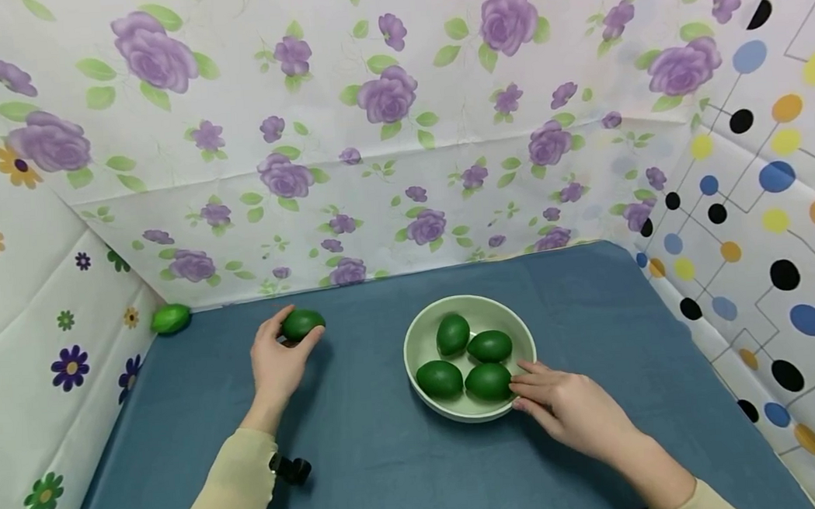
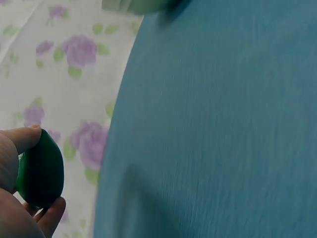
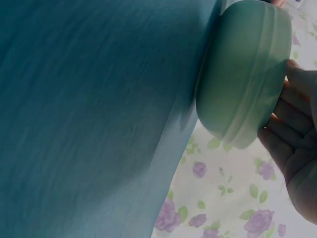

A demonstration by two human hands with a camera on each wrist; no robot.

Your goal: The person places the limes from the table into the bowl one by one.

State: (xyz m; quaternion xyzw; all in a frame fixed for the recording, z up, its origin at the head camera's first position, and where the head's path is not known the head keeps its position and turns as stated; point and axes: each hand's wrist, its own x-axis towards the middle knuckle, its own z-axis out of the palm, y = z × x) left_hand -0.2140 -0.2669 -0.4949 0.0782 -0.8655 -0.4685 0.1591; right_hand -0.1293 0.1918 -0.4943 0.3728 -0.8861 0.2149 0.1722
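Observation:
My left hand (image 1: 278,360) pinches a dark green lime (image 1: 303,325) between thumb and fingers, toward the back left of the table. In the left wrist view that lime (image 2: 43,171) shows with fingertips at both its ends. A pale green bowl (image 1: 475,415) stands right of centre with several dark green limes (image 1: 439,380) in it. My right hand (image 1: 578,407) holds the bowl's near right edge, fingers over the rim and thumb low outside. The right wrist view shows the bowl's outer wall (image 3: 242,69) against the fingers.
A brighter green lime (image 1: 171,319) lies at the back left corner of the table. Blue cloth (image 1: 364,459) covers the table. Flower-patterned sheets (image 1: 387,147) rise at the back and left, a dotted one (image 1: 779,263) at the right.

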